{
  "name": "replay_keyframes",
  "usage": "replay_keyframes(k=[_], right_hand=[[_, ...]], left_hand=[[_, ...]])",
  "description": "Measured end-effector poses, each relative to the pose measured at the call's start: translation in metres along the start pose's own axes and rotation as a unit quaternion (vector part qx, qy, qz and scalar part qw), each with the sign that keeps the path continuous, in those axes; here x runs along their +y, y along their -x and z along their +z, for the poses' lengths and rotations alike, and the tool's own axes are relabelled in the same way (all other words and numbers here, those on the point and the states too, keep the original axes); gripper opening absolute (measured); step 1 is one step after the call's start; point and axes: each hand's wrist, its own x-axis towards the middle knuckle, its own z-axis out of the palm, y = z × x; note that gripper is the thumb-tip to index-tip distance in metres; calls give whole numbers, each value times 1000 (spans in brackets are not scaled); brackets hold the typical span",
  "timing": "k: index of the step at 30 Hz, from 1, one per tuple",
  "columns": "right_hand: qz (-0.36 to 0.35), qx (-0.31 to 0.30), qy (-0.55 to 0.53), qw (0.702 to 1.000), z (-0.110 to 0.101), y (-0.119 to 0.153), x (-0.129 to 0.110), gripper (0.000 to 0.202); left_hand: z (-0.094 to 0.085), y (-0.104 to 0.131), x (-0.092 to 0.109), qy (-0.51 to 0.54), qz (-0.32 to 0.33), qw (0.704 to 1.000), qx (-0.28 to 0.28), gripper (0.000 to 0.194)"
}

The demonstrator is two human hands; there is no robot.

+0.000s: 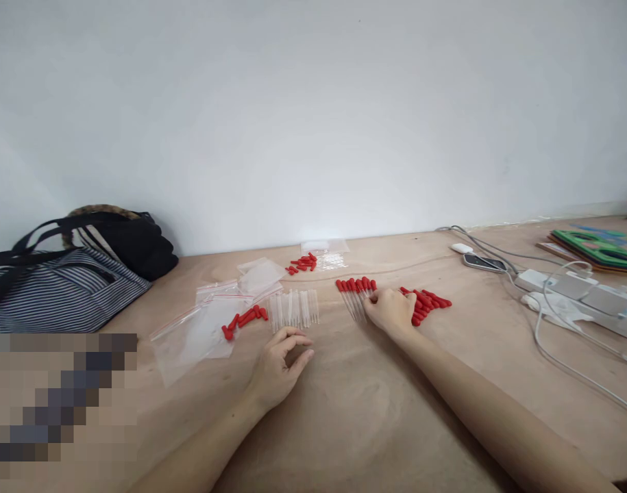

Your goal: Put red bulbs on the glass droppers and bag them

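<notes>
My right hand (392,309) is closed at the right end of a row of glass droppers with red rubber bulbs (355,286), its fingertips pinched on a dropper that they partly cover. Just beyond that hand lies a pile of loose red bulbs (430,302). My left hand (282,366) rests low over the table, empty, with thumb and fingers apart. In front of it is a row of clear glass tubes (293,309) without bulbs. A few red rubber bulbs (247,318) lie left of these tubes, partly over clear zip bags.
Clear zip bags (190,342) spread across the left. Farther back are more red bulbs (303,263) and clear tubes (331,260). A striped bag (61,281) stands at left. A phone (484,263), cables and a power strip (580,291) occupy the right.
</notes>
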Motion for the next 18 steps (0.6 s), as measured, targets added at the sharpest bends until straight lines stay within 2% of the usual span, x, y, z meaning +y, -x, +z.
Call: replay_keyframes(k=[9, 18], right_hand=[[-17, 4, 14, 1000, 8, -1, -9, 26], [-45, 12, -22, 999, 6, 1, 17, 28]], left_hand=[[0, 1, 1, -7, -7, 1000, 4, 12], [-2, 0, -1, -18, -18, 1000, -1, 12]])
